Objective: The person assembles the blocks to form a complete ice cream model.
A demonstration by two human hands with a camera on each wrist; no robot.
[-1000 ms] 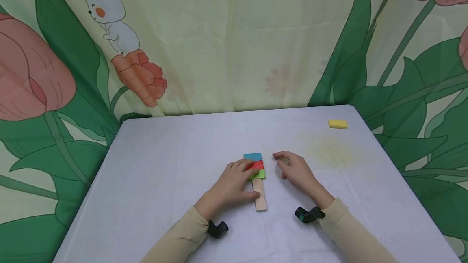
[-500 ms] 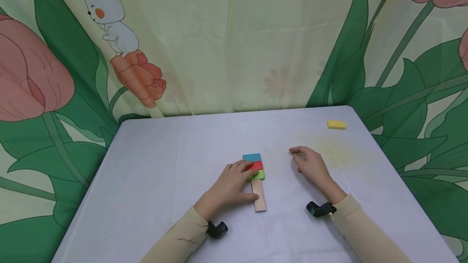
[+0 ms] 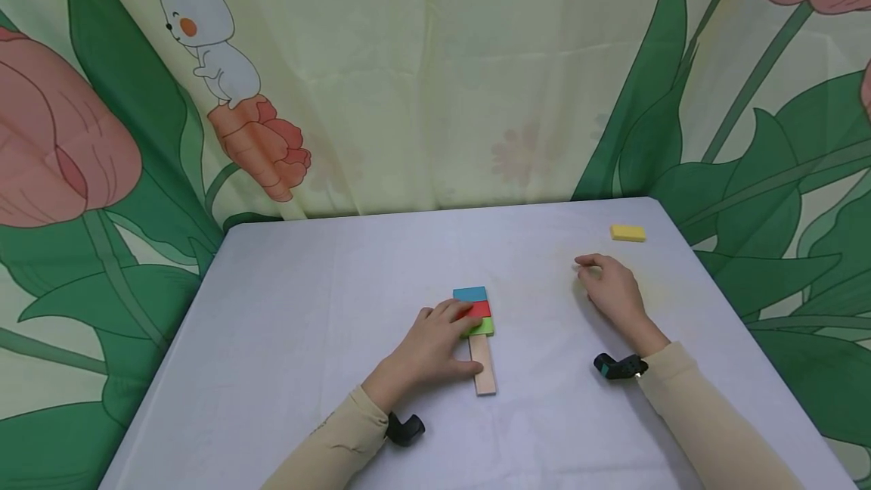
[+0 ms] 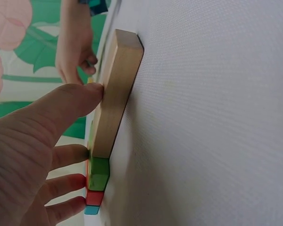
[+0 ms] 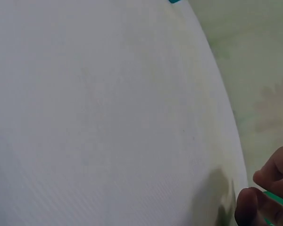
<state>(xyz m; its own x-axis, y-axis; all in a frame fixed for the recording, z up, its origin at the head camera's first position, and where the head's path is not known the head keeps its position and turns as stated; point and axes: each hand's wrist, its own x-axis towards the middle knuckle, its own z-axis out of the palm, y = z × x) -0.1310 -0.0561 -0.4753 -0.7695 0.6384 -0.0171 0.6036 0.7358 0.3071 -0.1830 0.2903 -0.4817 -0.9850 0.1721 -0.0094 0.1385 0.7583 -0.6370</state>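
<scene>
A flat row lies mid-table: a blue block (image 3: 470, 293), a red block (image 3: 481, 308), a green block (image 3: 485, 326) and a long bare wooden plank (image 3: 484, 369), end to end. My left hand (image 3: 457, 327) rests on this row. Its fingers lie over the red and green blocks, and its thumb (image 4: 66, 110) touches the side of the plank (image 4: 115, 89). My right hand (image 3: 590, 269) hovers over the table to the right, fingers loosely curled, holding nothing. A yellow block (image 3: 627, 232) lies beyond it near the far right corner.
The table (image 3: 306, 308) wears a pale cloth with a faint yellowish stain by the right hand. A flower-and-rabbit curtain (image 3: 435, 82) hangs close behind and at both sides. Table edges fall away left and right.
My right hand has moved away from the block row, rightward and farther back, nearer the yellow block. The left hand and the row have stayed put.
</scene>
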